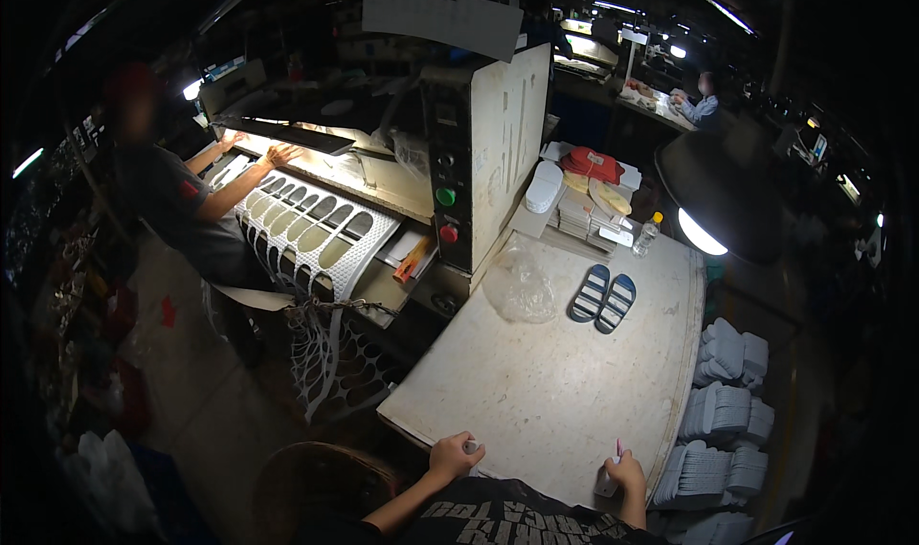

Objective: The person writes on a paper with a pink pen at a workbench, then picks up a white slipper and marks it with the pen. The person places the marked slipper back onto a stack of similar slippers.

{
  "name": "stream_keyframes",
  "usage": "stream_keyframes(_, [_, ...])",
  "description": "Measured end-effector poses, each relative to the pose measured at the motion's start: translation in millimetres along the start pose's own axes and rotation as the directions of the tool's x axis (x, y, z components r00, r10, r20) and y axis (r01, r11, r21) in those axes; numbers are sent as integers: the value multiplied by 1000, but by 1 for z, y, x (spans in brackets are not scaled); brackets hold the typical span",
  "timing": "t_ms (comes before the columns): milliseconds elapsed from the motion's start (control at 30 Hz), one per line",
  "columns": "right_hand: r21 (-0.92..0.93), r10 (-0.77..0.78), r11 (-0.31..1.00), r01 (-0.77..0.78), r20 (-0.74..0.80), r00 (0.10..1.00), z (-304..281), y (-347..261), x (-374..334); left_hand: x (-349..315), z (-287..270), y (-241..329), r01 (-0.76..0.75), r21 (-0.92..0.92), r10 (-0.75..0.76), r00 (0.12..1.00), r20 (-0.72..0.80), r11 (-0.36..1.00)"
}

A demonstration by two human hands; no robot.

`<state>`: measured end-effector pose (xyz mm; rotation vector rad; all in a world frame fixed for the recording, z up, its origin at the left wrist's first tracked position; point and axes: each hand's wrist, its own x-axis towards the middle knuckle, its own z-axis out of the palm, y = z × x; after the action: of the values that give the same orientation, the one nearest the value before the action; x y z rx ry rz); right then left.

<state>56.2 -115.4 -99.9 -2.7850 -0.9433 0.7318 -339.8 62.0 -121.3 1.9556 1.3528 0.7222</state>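
Observation:
At the near edge of the pale table (536, 382), my left hand (454, 459) is closed around a small grey, round-ended thing (470, 446), most of it hidden by the fingers. Further right along the same edge, my right hand (626, 472) is closed too. A slim pink thing (619, 445) sticks up from its fingers, and a small whitish piece (605, 484) shows below them; their kind is too small to tell. Beyond my hands, a pair of dark blue and white striped slide sandals (602, 299) lies on the table, touched by neither hand.
A clear plastic bag (520, 282), stacked sole-shaped pieces (576, 205), a red pouch (592, 164) and a yellow-capped bottle (647, 234) stand farther back. A lamp (713, 196) overhangs the right. White sole stacks (704, 473) line that side. At left a person works at a press machine (493, 153) with a perforated sheet (369, 244).

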Motion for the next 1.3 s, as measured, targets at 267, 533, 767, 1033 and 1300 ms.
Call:
stream_keyframes(267, [-2, 13, 1000, -13, -19, 1000, 4, 6, -19, -20, -10, 9, -3, 33, 4, 1000, -6, 999])
stream_keyframes(533, [-2, 5, 1000, -5, -31, 1000, -2, 8, -20, -21, -13, 19, -2, 11, 2, 1000, 7, 1000])
stream_keyframes(767, [-7, -6, 1000, 6, -47, 999, -8, 10, -14, -17, -11, 26, -2, 11, 2, 1000, -4, 1000])
stream_keyframes(1033, [-18, 6, 1000, -7, -56, 998, -13, 6, -8, -10, -9, 30, -2, 19, 2, 1000, -4, 1000])
stream_keyframes(1300, [-15, 18, 1000, -19, -89, 996, -15, 1, -6, -5, -8, 30, -2, 16, 2, 1000, 0, 1000])
